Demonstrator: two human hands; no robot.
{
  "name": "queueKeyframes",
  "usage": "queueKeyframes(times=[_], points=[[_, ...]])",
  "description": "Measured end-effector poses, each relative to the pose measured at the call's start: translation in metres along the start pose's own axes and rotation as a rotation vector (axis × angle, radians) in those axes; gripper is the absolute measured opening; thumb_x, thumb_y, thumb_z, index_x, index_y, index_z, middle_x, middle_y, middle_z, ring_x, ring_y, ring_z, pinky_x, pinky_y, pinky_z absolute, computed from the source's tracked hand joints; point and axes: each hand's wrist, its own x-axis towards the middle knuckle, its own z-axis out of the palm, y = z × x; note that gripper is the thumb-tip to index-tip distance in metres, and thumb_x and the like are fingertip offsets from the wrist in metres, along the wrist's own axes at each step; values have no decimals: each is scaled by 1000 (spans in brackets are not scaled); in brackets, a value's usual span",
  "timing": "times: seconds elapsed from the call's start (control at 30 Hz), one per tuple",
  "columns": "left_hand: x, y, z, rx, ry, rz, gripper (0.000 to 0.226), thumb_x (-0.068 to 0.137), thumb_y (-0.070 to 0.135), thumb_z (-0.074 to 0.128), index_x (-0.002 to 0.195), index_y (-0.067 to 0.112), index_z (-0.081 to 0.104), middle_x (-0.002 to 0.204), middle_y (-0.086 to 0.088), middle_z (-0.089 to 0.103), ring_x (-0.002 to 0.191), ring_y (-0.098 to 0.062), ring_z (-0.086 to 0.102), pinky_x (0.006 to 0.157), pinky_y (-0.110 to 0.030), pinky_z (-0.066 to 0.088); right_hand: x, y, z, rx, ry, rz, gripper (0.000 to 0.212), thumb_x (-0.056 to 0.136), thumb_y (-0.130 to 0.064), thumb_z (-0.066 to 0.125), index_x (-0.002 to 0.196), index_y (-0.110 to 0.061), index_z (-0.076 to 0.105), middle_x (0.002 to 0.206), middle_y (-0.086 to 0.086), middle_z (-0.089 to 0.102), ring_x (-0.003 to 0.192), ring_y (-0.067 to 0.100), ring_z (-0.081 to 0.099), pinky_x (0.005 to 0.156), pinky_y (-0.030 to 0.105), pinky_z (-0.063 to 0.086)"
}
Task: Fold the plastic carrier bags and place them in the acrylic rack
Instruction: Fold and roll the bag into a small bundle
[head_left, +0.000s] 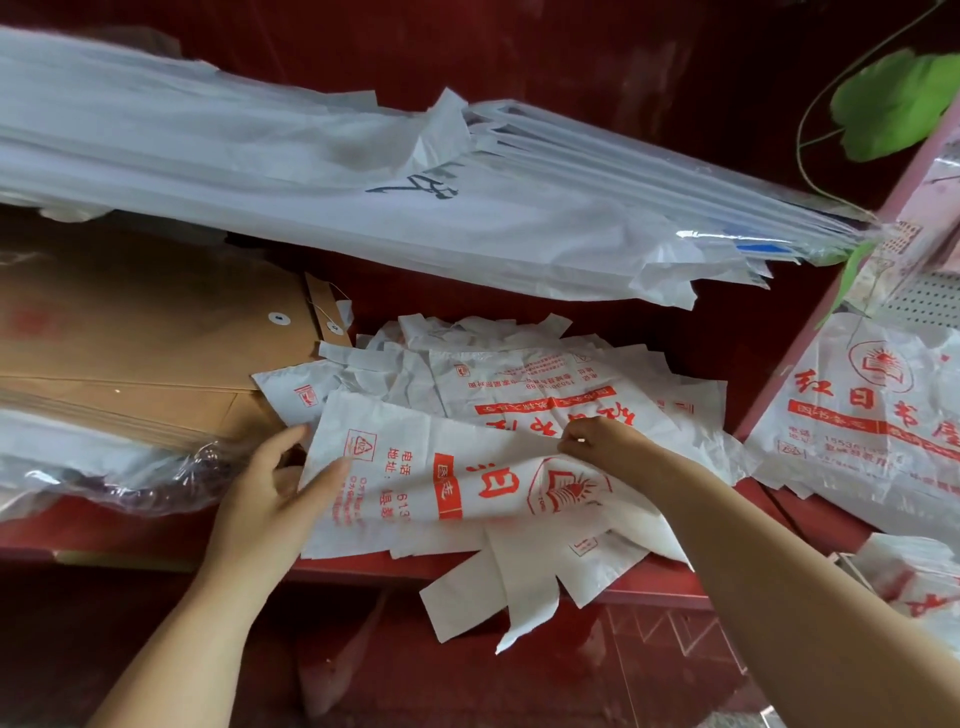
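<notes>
Hands (270, 499) (597, 441) on carrier bags (415, 467), red shelf (358, 567)

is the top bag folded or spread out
Spread out: the top bag lies wide over the pile, print showing; left hand and right hand hold its edges.

White carrier bags (519, 384) (red print) lie heaped on the red shelf (156, 532) — some handles overhanging its front edge.
</notes>
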Motion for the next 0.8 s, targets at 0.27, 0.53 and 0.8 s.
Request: queueKeyframes(times=[0.27, 0.53, 0.8], points=[[9, -14, 11, 515, 91, 27, 47, 89, 28, 56, 134, 25, 41, 111, -3, 63, 99, -27, 59, 74, -33, 42, 11, 6, 3, 92, 65, 98, 31, 91, -30, 53, 114, -10, 58, 120, 9, 56, 95, 20, 52, 77, 22, 39], [0, -17, 33, 871, 149, 648, 44, 83, 31, 40, 112, 6, 61, 108, -15, 62, 104, -25, 43, 86, -51, 44, -19, 21, -11, 527, 510, 101, 33, 91, -20, 54, 120, -4, 53, 118, 11, 60, 97, 18, 55, 78, 23, 40], [-3, -17, 42, 1091, -291, 373, 99, 59, 51, -24, 148, 21, 6, 155, 5, 6, 143, -10, 4, 114, -28, 2, -89, 36, 13, 855, 931, 236, 4, 92, -13, 50, 91, -10, 53, 84, 0, 58, 77, 13, 51, 60, 16, 36]])
